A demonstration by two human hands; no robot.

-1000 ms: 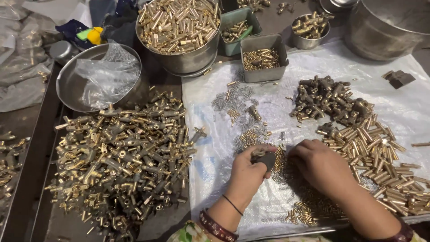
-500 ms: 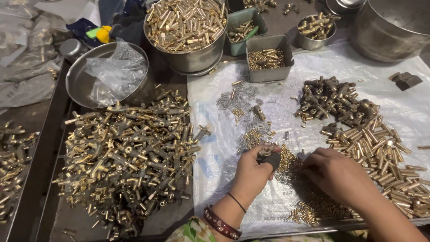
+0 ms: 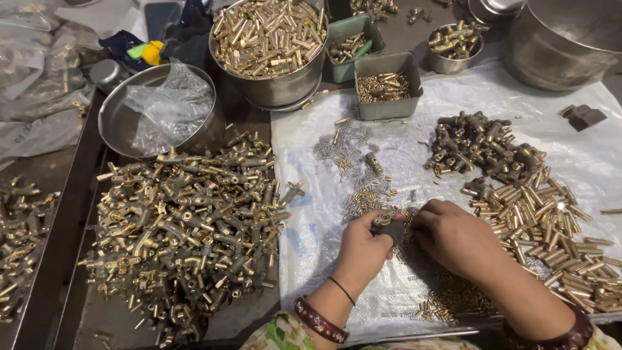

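Centrally, hands (image 3: 414, 236) on dark fitting (image 3: 387, 227)

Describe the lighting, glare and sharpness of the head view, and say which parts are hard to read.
Head view: even overhead light, soft shadows only. Mild glare on the white plastic sheet and the crumpled clear bag; bright glints on the brass tubes. The big pile of brass fittings is sharp. The left hand and right hand hide most of the small dark block between them; top corners fall dim.
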